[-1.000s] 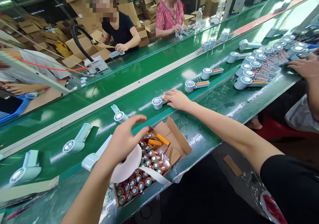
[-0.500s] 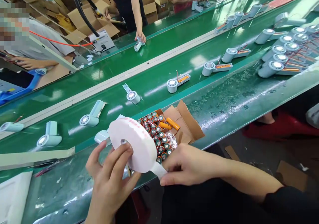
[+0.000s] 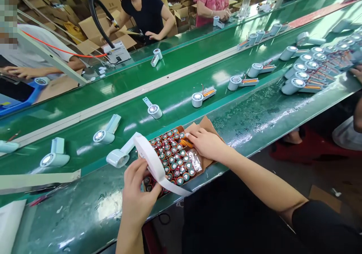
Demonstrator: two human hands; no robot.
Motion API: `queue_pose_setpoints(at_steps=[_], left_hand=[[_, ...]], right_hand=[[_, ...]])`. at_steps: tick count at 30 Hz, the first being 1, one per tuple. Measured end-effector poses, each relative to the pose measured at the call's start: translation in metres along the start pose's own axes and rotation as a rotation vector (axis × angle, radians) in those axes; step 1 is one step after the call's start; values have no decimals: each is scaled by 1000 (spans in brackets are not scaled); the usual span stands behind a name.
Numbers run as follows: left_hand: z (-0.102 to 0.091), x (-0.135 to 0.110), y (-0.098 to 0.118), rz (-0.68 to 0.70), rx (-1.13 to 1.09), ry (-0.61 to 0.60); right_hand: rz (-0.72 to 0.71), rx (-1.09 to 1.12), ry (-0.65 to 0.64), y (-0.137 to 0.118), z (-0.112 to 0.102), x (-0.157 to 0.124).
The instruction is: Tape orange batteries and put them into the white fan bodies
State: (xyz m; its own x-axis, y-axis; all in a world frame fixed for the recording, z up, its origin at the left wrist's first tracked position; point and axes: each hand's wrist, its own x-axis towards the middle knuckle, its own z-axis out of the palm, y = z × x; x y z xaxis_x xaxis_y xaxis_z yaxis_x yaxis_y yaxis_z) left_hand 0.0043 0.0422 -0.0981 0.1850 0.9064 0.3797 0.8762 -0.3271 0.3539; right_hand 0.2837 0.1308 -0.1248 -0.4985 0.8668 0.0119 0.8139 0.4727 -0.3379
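Note:
My left hand [image 3: 140,188] grips a roll of white tape [image 3: 149,158], held on edge above the near side of the bench. A loose tape strip [image 3: 177,188] trails from its bottom toward my body. Below and beside the roll is a cardboard box [image 3: 210,126] packed with orange batteries [image 3: 181,159] standing on end, green tops and thin wires showing. My right hand [image 3: 206,143] reaches into the box's right part, fingers bent down onto an orange battery [image 3: 188,144] lying on its side; the thumb is partly hidden. A pale blue fan housing [image 3: 117,158] lies just left of the roll.
A green conveyor belt [image 3: 175,95] carries several pale blue fan units [image 3: 198,99]. More units cluster [image 3: 299,77] at right. Co-workers sit across the belt; another person's hand [image 3: 356,72] shows at the right edge. A pale bar [image 3: 39,180] juts in at left.
My right hand has let go of the tape end and moved up into the box of batteries. The roll has turned more edge-on. Across the belt, a co-worker has released a fan unit.

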Motion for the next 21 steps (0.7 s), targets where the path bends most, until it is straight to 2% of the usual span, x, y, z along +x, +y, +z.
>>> queue_pose_setpoints(at_steps=[2,4,6,9,10,12,15,19,21], left_hand=[[-1,5,5,33,-18,2],[-4,5,10,88,-20,39],[-8,2,15,168,14,88],[-12,-1,29,257,85,108],[-13,-1,34,269,98,100],[-11,1,43,283,98,84],[-5,4,51,295,64,43],[2,5,57,326,27,-19],[4,4,61,344,40,-36]], right_hand=[[-32,47,-31,7,9,0],[-25,207,12,14,7,-8],[46,485,169,21,-5,-20],[118,1027,443,24,-32,-40],[118,1186,492,23,-40,-46],[96,1415,504,17,-52,-55],[83,1571,531,6,-56,-61],[110,1591,741,0,-44,-62],[143,1551,806,-1,-39,-63]])
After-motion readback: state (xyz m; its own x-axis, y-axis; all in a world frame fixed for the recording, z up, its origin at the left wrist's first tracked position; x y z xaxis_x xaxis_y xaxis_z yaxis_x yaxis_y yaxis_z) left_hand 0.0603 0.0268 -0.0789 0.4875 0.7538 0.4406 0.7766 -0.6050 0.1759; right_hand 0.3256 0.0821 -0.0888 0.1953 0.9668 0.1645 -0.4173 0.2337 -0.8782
